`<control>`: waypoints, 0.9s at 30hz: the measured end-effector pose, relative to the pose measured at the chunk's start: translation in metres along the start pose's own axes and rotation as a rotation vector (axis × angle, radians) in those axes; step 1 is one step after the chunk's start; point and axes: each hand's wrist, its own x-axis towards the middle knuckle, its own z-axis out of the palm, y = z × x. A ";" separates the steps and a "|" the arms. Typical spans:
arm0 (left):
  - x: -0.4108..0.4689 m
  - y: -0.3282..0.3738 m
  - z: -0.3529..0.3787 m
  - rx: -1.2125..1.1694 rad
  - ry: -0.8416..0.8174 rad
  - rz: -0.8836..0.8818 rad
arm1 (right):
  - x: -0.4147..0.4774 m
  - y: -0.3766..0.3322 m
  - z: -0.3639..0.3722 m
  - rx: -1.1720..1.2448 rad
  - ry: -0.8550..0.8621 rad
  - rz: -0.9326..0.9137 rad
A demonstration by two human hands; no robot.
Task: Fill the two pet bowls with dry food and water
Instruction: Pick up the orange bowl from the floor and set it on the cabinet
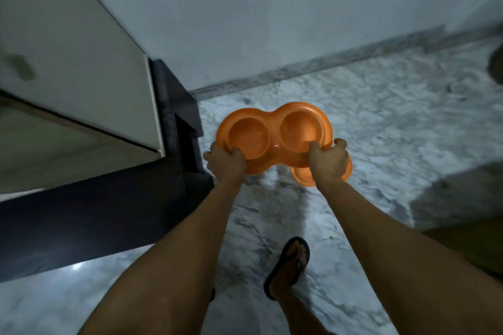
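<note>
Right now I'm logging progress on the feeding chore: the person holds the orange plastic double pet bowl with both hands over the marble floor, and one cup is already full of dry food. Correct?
Not quite. The head view shows both cups of the orange plastic double pet bowl empty. The rest holds: left hand and right hand each grip its near rim over the marble floor.

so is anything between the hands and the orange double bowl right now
No. Both hands already grip it: the left hand holds the near rim of the double bowl and the right hand holds its right side. Both wells look empty.
</note>
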 end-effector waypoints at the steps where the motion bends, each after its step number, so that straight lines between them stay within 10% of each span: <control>1: -0.018 0.019 -0.020 -0.026 0.001 0.003 | -0.016 -0.020 -0.021 0.010 0.004 -0.016; 13: -0.136 0.114 -0.234 -0.234 0.084 0.150 | -0.209 -0.154 -0.140 0.166 0.058 -0.171; 27: -0.122 0.007 -0.523 -0.423 0.275 0.139 | -0.475 -0.189 -0.032 0.226 -0.048 -0.365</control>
